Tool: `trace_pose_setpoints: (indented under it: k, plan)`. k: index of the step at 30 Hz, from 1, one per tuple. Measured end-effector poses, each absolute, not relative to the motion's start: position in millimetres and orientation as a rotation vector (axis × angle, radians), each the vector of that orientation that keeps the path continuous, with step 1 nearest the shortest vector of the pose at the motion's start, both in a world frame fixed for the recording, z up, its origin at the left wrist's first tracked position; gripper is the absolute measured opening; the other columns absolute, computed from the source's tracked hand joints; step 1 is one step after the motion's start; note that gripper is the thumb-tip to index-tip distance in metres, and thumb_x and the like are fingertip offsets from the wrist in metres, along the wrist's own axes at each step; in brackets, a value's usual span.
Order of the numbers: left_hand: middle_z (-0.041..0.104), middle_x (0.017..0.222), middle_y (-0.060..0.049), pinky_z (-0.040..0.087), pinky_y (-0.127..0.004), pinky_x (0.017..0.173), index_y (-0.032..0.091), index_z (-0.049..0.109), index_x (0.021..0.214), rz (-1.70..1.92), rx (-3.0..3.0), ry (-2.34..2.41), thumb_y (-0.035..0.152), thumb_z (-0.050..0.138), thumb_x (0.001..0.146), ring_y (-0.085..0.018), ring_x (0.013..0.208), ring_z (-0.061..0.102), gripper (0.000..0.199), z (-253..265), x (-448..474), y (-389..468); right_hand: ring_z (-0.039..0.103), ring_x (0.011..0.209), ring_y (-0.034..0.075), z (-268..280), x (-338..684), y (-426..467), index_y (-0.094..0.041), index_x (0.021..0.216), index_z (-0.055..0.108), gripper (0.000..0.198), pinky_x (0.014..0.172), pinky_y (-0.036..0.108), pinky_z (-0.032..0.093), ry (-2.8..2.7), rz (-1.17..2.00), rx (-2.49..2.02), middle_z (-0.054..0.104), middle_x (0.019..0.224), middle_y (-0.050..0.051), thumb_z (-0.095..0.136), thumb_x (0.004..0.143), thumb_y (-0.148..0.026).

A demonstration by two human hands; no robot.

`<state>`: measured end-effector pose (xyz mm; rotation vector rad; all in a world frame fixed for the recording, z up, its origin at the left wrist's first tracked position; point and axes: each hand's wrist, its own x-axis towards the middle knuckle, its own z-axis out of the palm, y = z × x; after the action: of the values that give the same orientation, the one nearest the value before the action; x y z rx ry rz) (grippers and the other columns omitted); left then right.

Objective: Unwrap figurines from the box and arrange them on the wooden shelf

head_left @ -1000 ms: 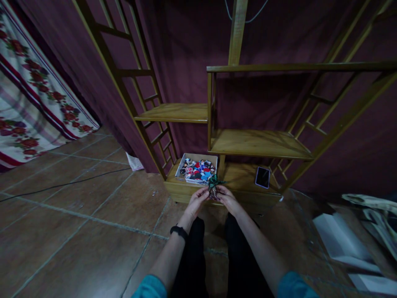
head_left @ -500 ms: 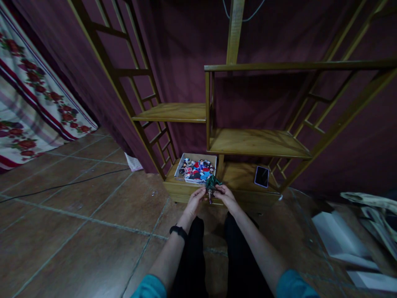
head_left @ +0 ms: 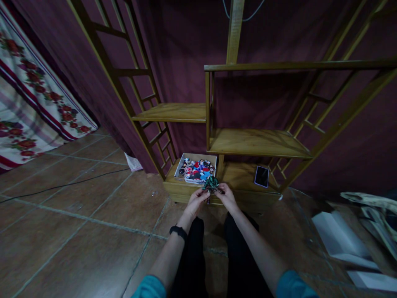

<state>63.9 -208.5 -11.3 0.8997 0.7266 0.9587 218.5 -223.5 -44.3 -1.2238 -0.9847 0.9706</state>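
Between my two hands is a small dark green figure (head_left: 211, 183), shiny on top with a thin reddish-brown part hanging below; its exact kind is too small to make out. My left hand (head_left: 197, 198) pinches it from the left, a black band around that wrist. From the other side, the fingers of my right hand (head_left: 227, 196) close on its right edge. Just behind it, a shallow white box (head_left: 180, 170) holds several small colourful figures in red, blue, black and pink. The held figure overlaps the front right corner of the box in view.
The box stands on the low ledge of a wooden shelf unit (head_left: 184, 111). A phone (head_left: 261, 176) lies farther right on that ledge. White boxes or sheets (head_left: 341, 238) lie on the floor at right. A dark cable (head_left: 77, 182) crosses the tiles at left.
The green figure has been turned in my fingers, its green part now bunched and rounder and its lower part less visible. Both hands have shifted slightly.
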Motion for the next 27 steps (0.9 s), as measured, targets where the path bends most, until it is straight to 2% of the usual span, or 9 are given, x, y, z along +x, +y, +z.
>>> trace_pose_setpoints:
  k: [7, 19, 27]
  plan:
    - [0.068, 0.082, -0.007, 0.042, -0.028, 0.074, 0.015, 0.066, 0.099, 0.967, 0.832, 0.755, 0.024, 0.076, 0.057, -0.015, 0.075, 0.06, 0.045, -14, 63, -207, 0.054, 0.085, 0.018, -44, 219, -224, -0.022, 0.091, 0.054, 0.032, 0.082, 0.032, 0.04, -1.006, 0.962, -1.207, 0.058, 0.088, 0.001, 0.065, 0.061, -0.023]
    - [0.067, 0.082, -0.01, 0.044, -0.025, 0.071, 0.01, 0.057, 0.114, 0.989, 0.719, 0.695, 0.016, 0.068, 0.067, -0.013, 0.074, 0.061, 0.049, -25, 58, -200, 0.054, 0.09, 0.019, -35, 217, -229, -0.023, 0.101, 0.058, 0.041, 0.085, 0.035, 0.042, -1.045, 0.944, -1.212, 0.058, 0.097, 0.004, 0.066, 0.062, -0.031]
    - [0.066, 0.086, -0.009, 0.046, -0.024, 0.068, 0.011, 0.062, 0.101, 1.068, 0.638, 0.697, 0.009, 0.064, 0.07, -0.015, 0.078, 0.062, 0.031, -26, 56, -199, 0.053, 0.098, 0.022, -30, 219, -234, -0.024, 0.106, 0.058, 0.042, 0.09, 0.038, 0.04, -1.08, 0.974, -1.186, 0.06, 0.103, 0.005, 0.065, 0.066, -0.034]
